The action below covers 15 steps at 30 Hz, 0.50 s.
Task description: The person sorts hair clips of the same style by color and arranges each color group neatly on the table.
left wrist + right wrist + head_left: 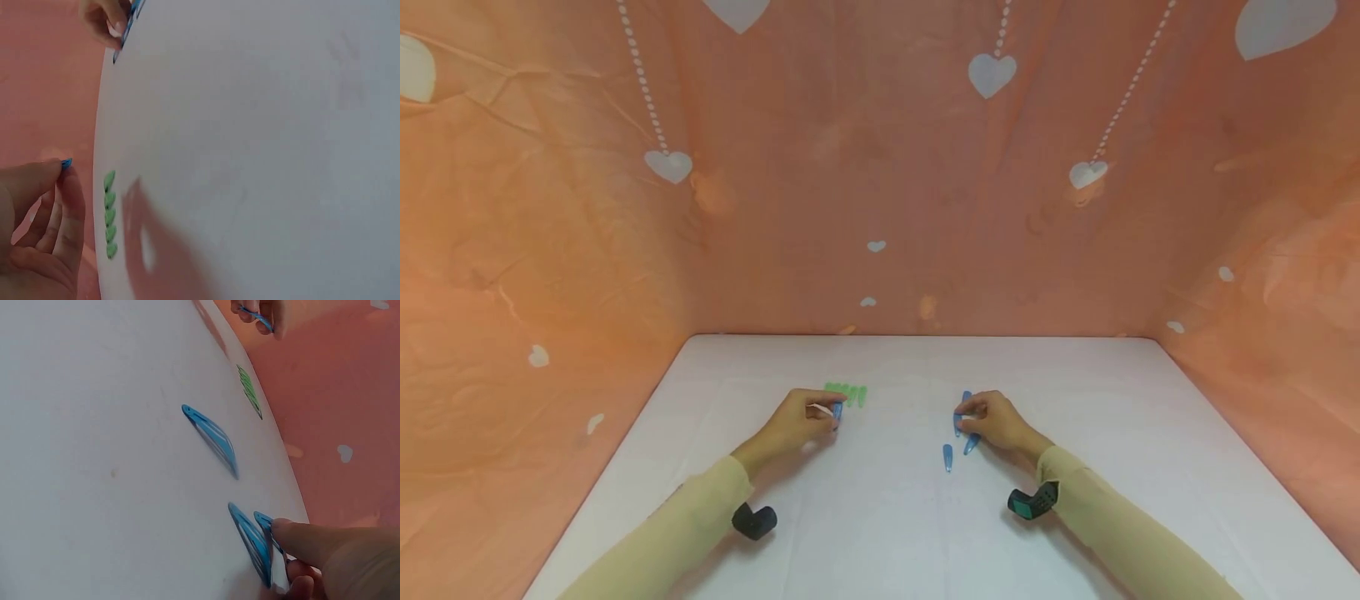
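My left hand (796,417) pinches a blue snap hair clip (837,412) between thumb and fingertips, raised above the table in the left wrist view. Close to it, several green hair clips (861,396) lie side by side in a row. On the right, my right hand (996,422) pinches another blue clip (263,520) with its thumb on top; the far end is hidden by the fingers. Beside that thumb lies a loose blue clip (250,543), and a separate one (214,436) lies farther off. Past the right fingertips, one more blue clip (967,395) shows partly.
A white table (880,517) spreads under both hands. Orange cloth with white hearts (850,167) hangs behind the table's far edge and along both sides. Dark devices (754,522) are strapped at both wrists.
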Available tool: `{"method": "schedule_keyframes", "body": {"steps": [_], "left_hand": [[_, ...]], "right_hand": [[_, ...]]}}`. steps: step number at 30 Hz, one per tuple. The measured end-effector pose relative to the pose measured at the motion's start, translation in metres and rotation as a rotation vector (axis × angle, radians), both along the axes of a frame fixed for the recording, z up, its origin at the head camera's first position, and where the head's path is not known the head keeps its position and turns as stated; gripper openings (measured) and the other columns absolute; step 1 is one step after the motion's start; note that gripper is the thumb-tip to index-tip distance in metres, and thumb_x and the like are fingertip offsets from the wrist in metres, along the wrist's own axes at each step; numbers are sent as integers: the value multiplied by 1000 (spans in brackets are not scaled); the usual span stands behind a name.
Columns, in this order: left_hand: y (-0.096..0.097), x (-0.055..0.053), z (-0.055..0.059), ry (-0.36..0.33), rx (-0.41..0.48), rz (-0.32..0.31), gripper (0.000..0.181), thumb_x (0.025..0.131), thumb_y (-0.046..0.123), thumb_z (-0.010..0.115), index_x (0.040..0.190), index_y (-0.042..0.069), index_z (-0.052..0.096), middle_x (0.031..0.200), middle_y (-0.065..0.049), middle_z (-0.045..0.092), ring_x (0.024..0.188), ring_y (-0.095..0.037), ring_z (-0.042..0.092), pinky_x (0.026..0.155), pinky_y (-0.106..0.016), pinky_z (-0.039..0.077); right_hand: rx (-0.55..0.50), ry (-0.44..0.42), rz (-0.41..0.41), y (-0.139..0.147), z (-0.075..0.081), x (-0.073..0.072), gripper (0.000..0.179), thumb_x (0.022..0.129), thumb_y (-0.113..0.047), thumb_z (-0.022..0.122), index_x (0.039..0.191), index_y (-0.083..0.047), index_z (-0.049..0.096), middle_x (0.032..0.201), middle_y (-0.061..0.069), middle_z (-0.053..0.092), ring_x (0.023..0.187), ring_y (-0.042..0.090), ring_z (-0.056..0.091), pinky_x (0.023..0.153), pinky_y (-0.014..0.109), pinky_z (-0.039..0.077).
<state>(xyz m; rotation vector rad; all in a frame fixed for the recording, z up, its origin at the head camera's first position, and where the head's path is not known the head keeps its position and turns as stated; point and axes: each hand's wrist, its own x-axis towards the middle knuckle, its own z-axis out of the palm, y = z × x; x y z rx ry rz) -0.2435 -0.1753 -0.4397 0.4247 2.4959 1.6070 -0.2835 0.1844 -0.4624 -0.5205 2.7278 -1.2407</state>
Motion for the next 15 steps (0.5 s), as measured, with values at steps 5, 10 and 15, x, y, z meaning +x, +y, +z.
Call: {"method": "schedule_keyframes", "body": {"steps": [5,10,15], "left_hand": [[-10,-1,-4,16,-47,-10,43,86,-9,60,130,-10,61,111,-25,68,85,-14,65,71,-22,54],[-18,-1,-8,22,-100,-15,40,86,-9,65,126,-10,63,110,-23,68,85,-14,63,70,-20,53],[-22,-1,-12,6,-135,35,37,87,-7,69,124,-8,65,105,-18,68,83,-11,59,70,-18,50]], "right_hand": [[-1,-4,-6,0,-1,-1,18,88,-4,74,104,2,74,113,21,71,100,24,59,85,31,44],[-4,-5,-9,0,-2,-1,18,87,-3,74,104,2,74,112,20,71,97,23,58,83,30,44],[5,9,6,2,-3,-1,18,87,-5,75,104,2,74,111,20,71,101,26,61,84,31,46]]}}
